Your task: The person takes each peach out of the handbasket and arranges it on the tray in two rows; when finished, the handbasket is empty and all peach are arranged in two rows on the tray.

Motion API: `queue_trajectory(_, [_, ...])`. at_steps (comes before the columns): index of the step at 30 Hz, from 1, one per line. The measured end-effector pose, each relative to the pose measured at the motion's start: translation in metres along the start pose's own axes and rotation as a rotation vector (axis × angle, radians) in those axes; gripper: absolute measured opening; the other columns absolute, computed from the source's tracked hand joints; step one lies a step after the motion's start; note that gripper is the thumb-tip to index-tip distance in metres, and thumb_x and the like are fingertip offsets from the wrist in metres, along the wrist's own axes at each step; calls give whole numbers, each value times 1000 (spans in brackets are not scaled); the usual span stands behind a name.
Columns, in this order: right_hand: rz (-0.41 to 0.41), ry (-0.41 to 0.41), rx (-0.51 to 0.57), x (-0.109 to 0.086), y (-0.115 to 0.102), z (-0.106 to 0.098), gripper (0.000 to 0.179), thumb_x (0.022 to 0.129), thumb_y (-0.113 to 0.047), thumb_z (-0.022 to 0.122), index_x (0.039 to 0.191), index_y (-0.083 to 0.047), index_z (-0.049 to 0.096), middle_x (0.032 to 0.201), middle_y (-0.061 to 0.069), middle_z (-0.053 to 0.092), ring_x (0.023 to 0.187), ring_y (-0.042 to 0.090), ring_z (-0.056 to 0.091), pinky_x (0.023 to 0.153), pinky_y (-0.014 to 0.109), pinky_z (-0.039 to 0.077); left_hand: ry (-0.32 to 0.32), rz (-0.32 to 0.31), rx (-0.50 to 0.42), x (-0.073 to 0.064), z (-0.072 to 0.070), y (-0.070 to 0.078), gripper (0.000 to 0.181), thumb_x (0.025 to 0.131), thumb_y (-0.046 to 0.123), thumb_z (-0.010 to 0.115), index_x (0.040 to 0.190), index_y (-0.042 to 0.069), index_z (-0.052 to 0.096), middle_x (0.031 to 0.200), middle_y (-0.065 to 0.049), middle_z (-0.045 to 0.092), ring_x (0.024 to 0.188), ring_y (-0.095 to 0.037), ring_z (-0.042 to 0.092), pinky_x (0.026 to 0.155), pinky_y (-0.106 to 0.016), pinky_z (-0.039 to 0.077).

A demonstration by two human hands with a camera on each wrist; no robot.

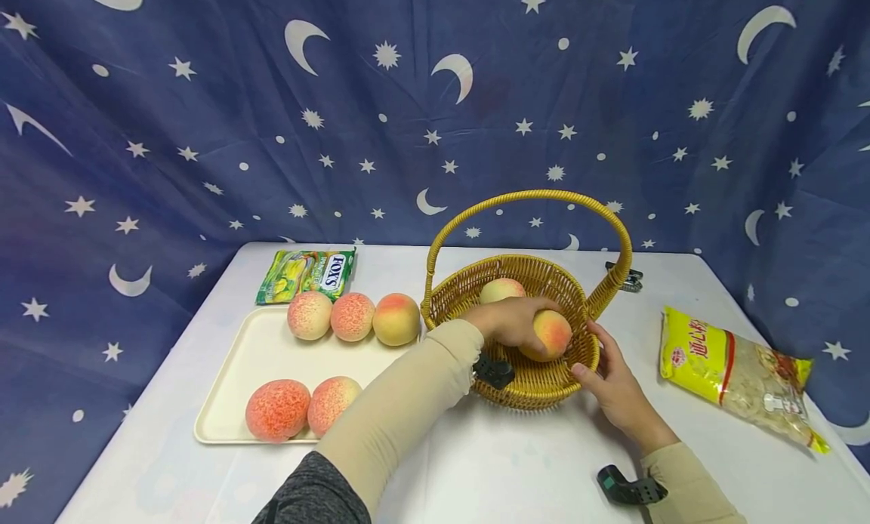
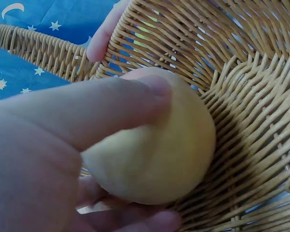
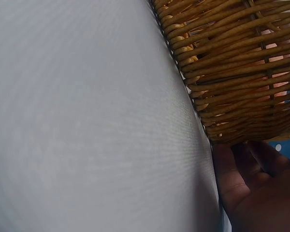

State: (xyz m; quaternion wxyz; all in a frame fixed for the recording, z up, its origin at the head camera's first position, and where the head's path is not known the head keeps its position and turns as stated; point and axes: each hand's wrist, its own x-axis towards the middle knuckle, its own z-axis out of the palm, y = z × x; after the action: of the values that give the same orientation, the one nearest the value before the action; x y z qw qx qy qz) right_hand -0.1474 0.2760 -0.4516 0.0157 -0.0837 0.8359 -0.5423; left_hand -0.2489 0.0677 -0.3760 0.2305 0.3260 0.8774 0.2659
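Note:
Inside the wicker basket point(image 1: 506, 394), my left hand point(image 1: 513, 322) holds a peach point(image 1: 553, 335). The left wrist view shows the thumb across the top of this yellowish peach point(image 2: 169, 159) and the fingers beneath it. Another peach point(image 1: 501, 288) lies in the basket, partly behind the left hand. My right hand point(image 1: 615, 388) grips the basket's right side by the rim. In the right wrist view its fingers point(image 3: 229, 174) are against the woven wall point(image 3: 241, 87), low beside the white cloth.
A cream tray point(image 1: 231, 388) at left carries several peaches point(image 1: 277, 409). Behind it lies a green FOX'S candy bag point(image 1: 306, 273). A yellow and clear food packet point(image 1: 737, 377) is at right, and a black clip point(image 1: 632, 279) lies behind the basket. The basket's tall handle point(image 1: 530, 196) arches overhead.

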Motion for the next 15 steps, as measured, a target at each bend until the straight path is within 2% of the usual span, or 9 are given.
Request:
queue_trajectory(6, [-5,4,-13,-1,1,0,79,102,-12,55,160,-10,3,155,38,19,138,56,28,107,67,28,38,9,-25,1,-1,0,79,81,24,82,150,20,44,126,-1,59,102,-14,57,88,-29,47])
queue_trajectory(9, [-3,2,-27,-1,1,0,78,103,-13,55,161,-10,3,154,38,21,137,54,31,106,40,39,47,22,-39,0,-2,0,78,81,26,82,149,21,44,123,0,60,100,-13,57,86,-29,47])
queue_trajectory(12, [-3,-1,-29,0,1,-1,78,103,-13,55,160,-10,2,154,38,20,137,54,32,94,14,37,62,29,-54,-1,-4,0,78,81,26,83,148,21,45,122,0,60,100,-13,57,86,-28,47])
queue_trajectory(13, [-2,-2,-32,0,1,-1,78,103,-13,55,160,-10,2,154,38,20,137,54,32,91,10,35,67,32,-56,-2,-5,0,77,81,26,83,148,21,45,122,1,60,100,-13,57,86,-28,47])
queue_trajectory(15, [-3,-4,-35,0,1,-1,78,103,-13,55,160,-9,2,154,38,20,137,54,32,98,20,39,74,36,-62,-4,-6,-1,78,81,27,83,148,21,45,123,1,60,100,-13,57,86,-28,47])
